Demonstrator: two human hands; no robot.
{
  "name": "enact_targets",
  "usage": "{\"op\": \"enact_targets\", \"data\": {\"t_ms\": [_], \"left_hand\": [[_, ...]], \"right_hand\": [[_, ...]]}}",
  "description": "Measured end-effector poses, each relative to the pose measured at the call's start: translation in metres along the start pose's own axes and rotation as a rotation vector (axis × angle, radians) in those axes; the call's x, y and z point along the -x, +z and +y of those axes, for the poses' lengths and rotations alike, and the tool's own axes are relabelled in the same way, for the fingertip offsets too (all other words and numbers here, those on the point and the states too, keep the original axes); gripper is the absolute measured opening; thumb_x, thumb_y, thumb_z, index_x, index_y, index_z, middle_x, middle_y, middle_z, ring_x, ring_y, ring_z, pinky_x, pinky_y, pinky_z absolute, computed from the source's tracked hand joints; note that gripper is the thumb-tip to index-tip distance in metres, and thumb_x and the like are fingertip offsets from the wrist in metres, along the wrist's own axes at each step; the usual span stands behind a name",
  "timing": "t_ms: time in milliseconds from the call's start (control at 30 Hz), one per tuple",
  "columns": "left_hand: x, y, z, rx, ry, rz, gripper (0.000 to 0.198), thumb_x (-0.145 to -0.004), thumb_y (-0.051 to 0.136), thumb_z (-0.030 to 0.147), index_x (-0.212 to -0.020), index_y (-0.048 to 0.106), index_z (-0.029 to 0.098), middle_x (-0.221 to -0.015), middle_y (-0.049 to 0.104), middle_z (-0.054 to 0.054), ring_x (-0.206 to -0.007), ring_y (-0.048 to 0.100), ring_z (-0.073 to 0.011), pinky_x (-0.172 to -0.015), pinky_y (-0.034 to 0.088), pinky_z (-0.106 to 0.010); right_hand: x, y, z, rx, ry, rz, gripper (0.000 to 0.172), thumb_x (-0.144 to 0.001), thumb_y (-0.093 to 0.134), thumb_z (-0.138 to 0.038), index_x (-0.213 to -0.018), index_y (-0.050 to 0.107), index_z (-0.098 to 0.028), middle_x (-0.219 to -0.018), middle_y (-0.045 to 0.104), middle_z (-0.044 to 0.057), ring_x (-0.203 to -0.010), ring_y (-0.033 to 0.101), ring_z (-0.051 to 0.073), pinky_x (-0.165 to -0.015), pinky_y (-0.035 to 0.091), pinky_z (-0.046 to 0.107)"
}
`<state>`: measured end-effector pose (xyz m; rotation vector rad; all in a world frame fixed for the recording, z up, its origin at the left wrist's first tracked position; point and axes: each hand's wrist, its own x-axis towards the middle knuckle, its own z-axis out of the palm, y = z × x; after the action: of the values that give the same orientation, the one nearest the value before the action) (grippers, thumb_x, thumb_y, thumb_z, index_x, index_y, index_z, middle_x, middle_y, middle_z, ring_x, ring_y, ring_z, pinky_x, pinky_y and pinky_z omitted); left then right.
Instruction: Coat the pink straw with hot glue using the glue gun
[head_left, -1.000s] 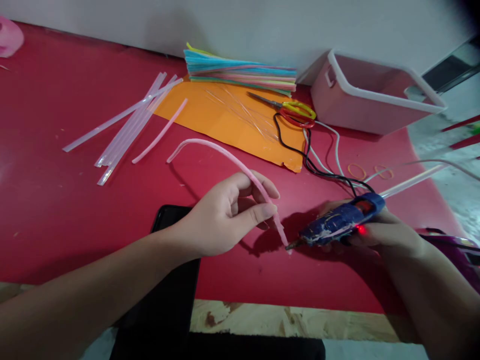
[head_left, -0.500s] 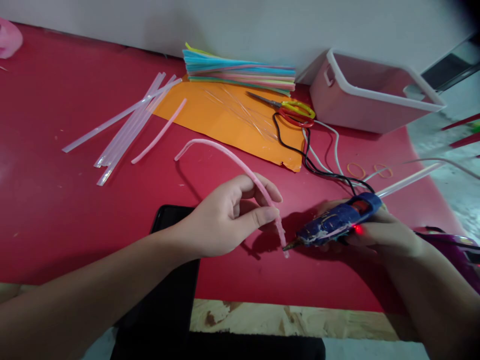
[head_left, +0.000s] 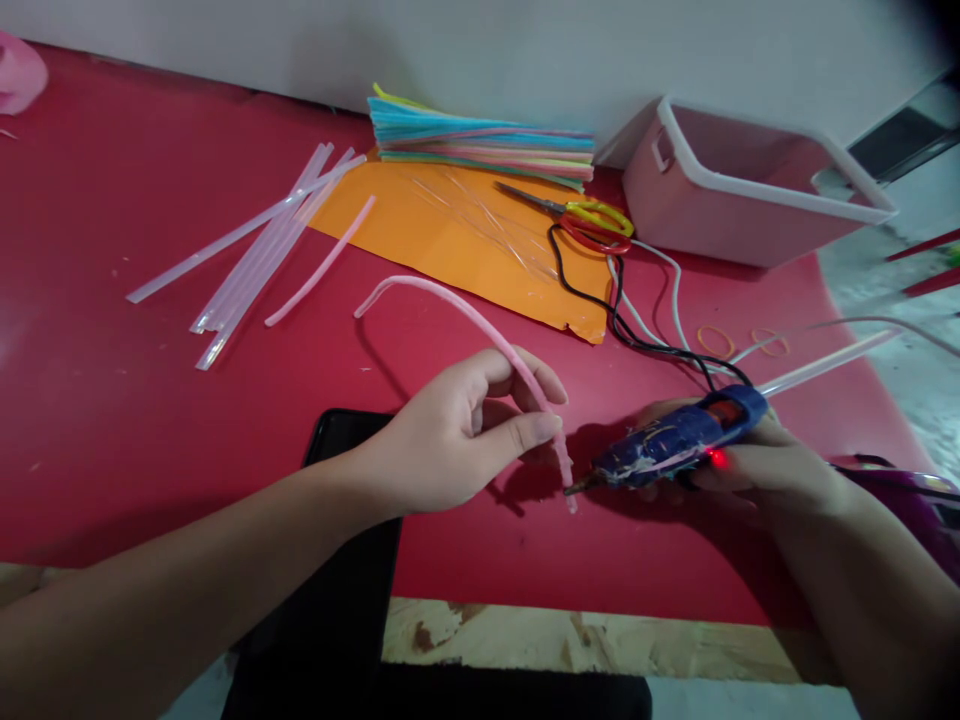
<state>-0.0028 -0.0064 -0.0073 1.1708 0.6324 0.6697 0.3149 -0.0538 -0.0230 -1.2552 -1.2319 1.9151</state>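
Observation:
Between the thumb and fingers of my left hand point(head_left: 457, 435) is a bent pink pipe cleaner point(head_left: 469, 315), its far end curving up and away to the left. Its near end points down toward the red tabletop, with clear glue showing along it. My right hand point(head_left: 780, 470) is wrapped round a dark blue glue gun point(head_left: 671, 440) with a red light lit. The gun's metal nozzle touches or nearly touches the near end of the pipe cleaner. A clear glue stick point(head_left: 832, 362) juts out of the gun's back.
Several glue sticks point(head_left: 247, 250) and another pink pipe cleaner point(head_left: 321, 262) lie at left. An orange envelope point(head_left: 450, 235) bears scissors point(head_left: 592, 222) beside a pipe cleaner bundle point(head_left: 480, 140). A pink bin point(head_left: 712, 210) stands back right. Cords point(head_left: 622, 325) trail toward the gun. A black phone-like slab point(head_left: 337, 580) lies under my left forearm.
The view has shifted very slightly. Both hands, the pipe cleaner and the glue gun hold nearly the same positions.

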Motion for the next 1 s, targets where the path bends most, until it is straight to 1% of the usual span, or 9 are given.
{"op": "enact_targets", "data": {"t_ms": [233,333,467,600,733,867,1000], "left_hand": [[0.000,0.000,0.001,0.005,0.012,0.015,0.010,-0.095,0.069,0.021,-0.097,0.060,0.020,-0.088,0.064,0.003,-0.081,0.067,-0.0092,-0.068,0.051,-0.020],[0.000,0.000,0.001,0.000,0.013,0.022,0.010,-0.094,0.070,0.022,-0.097,0.060,0.020,-0.088,0.064,0.002,-0.080,0.067,-0.0096,-0.067,0.051,-0.021],[0.000,0.000,0.001,0.001,0.014,0.022,0.010,-0.095,0.069,0.022,-0.097,0.060,0.020,-0.089,0.065,0.002,-0.081,0.068,-0.0104,-0.068,0.052,-0.021],[0.001,0.000,0.001,-0.003,0.009,0.021,0.011,-0.095,0.070,0.024,-0.098,0.060,0.020,-0.089,0.065,0.001,-0.082,0.068,-0.0117,-0.068,0.053,-0.022],[0.001,0.000,0.000,-0.019,0.009,0.023,0.012,-0.095,0.070,0.025,-0.099,0.061,0.020,-0.090,0.065,0.000,-0.082,0.069,-0.0127,-0.069,0.053,-0.023],[0.001,0.000,0.000,-0.030,0.007,0.034,0.011,-0.094,0.070,0.024,-0.099,0.061,0.020,-0.089,0.065,0.000,-0.083,0.069,-0.0139,-0.068,0.053,-0.024],[0.000,0.001,0.001,-0.033,0.004,0.046,0.011,-0.093,0.070,0.023,-0.097,0.060,0.019,-0.092,0.065,0.000,-0.082,0.068,-0.0129,-0.070,0.054,-0.024]], "right_hand": [[-0.002,0.005,-0.005,0.008,0.022,-0.005,0.030,-0.068,0.080,-0.023,-0.097,0.085,-0.022,-0.082,0.084,0.007,-0.065,0.073,0.019,-0.060,0.057,0.024],[-0.002,0.006,-0.006,0.013,0.014,-0.005,0.030,-0.068,0.080,-0.023,-0.097,0.084,-0.021,-0.081,0.084,0.007,-0.065,0.072,0.019,-0.059,0.056,0.023],[-0.004,0.008,-0.008,0.039,-0.013,-0.015,0.030,-0.071,0.081,-0.027,-0.099,0.084,-0.019,-0.080,0.083,0.008,-0.063,0.071,0.019,-0.057,0.055,0.024],[-0.006,0.013,-0.014,0.094,-0.048,-0.032,0.025,-0.072,0.082,-0.031,-0.093,0.084,-0.017,-0.078,0.081,0.009,-0.061,0.069,0.018,-0.055,0.054,0.024],[-0.005,0.017,-0.019,0.130,-0.066,-0.020,0.020,-0.075,0.084,-0.034,-0.088,0.084,-0.018,-0.076,0.080,0.008,-0.060,0.068,0.017,-0.053,0.054,0.023],[-0.005,0.016,-0.018,0.147,-0.103,-0.029,0.021,-0.078,0.084,-0.036,-0.091,0.084,-0.019,-0.077,0.081,0.008,-0.061,0.070,0.016,-0.053,0.055,0.020],[-0.005,0.013,-0.015,0.121,-0.091,-0.036,0.024,-0.079,0.084,-0.037,-0.093,0.083,-0.018,-0.079,0.081,0.008,-0.061,0.070,0.015,-0.055,0.056,0.019]]}}
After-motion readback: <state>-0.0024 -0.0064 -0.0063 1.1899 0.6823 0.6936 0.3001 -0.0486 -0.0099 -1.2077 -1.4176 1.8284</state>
